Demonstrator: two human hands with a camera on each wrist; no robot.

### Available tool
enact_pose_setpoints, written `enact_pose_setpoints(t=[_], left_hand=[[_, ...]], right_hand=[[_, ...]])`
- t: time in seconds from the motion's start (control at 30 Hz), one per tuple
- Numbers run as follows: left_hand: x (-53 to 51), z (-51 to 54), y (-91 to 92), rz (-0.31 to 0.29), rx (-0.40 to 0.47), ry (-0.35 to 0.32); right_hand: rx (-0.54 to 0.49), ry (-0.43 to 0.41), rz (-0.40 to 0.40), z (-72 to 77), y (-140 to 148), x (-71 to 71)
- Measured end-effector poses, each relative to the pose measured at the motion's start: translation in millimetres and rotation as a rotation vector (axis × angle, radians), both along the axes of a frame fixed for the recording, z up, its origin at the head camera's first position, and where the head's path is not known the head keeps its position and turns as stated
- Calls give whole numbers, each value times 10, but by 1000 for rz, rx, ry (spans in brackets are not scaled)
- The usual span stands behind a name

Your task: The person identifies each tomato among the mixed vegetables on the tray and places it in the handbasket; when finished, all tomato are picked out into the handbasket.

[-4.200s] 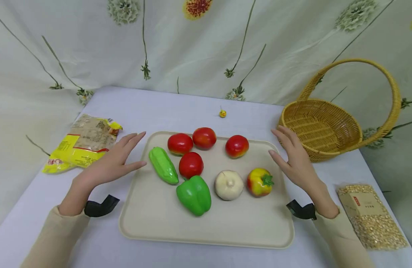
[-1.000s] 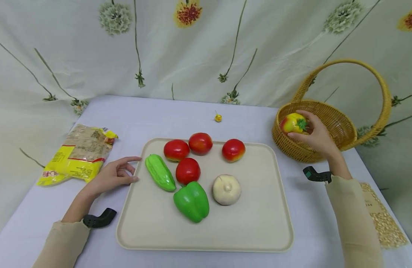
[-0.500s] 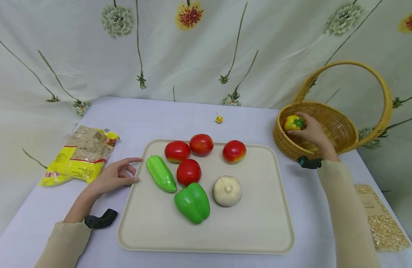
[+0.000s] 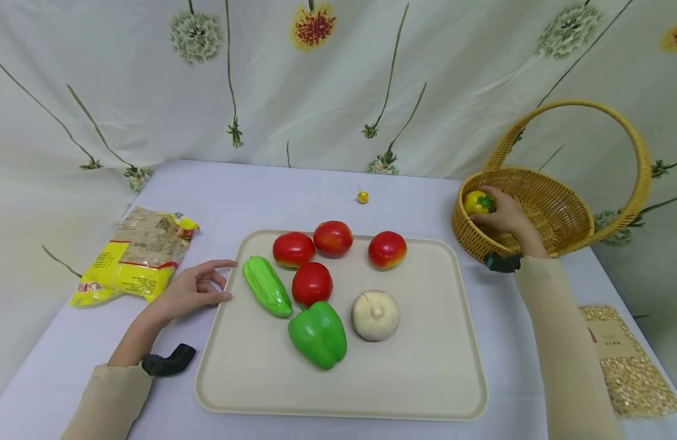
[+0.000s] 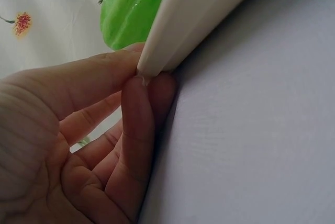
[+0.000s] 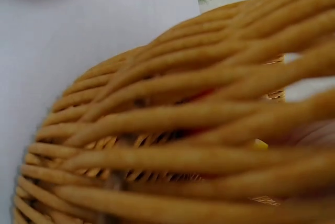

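Note:
In the head view my right hand (image 4: 509, 215) reaches into the wicker basket (image 4: 481, 241) and holds a yellow and red bell pepper (image 4: 477, 202) by its stem side, against the left inner wall. The right wrist view is mostly basket weave (image 6: 172, 166), which hides most of that hand and pepper. At the tray's left edge, my left hand (image 4: 191, 290) pinches the rim of the beige tray (image 4: 338, 391); its other fingers curl under. The left wrist view has the fingertips (image 5: 137, 96) against the tray corner, with a green vegetable (image 5: 131, 12) beyond.
On the tray lie several red tomatoes (image 4: 312, 284), a long green pepper (image 4: 266, 286), a green bell pepper (image 4: 318, 335) and a white garlic bulb (image 4: 375, 315). Yellow packets (image 4: 140, 253) lie left, a bag of kernels (image 4: 627, 360) right, a small yellow lollipop (image 4: 362, 197) behind.
The yellow and red bell pepper has gone from the tray into the basket with my right hand, sinking lower over the last second. My left hand has come down to the tray rim.

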State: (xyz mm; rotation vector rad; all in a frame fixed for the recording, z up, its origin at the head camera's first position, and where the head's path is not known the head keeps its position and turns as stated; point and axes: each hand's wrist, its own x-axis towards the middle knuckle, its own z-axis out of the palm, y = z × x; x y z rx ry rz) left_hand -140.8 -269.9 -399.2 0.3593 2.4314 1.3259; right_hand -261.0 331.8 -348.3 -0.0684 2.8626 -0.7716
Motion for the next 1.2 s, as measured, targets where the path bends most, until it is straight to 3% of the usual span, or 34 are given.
enact_pose_setpoints(t=[0.37, 0.73, 0.87, 1.03, 1.2], left_hand=[[-26, 29, 24, 0, -6, 16], [-12, 29, 23, 2, -26, 3], [-3, 25, 20, -3, -26, 9], [0, 17, 11, -7, -31, 17], [-1, 5, 2, -4, -36, 19]], right_hand=[[-35, -58, -11, 117, 6, 41], [-52, 24, -28, 190, 28, 228], [-69, 92, -55, 188, 22, 301], [-68, 249, -77, 158, -13, 392], [-143, 370, -108, 131, -75, 479]])
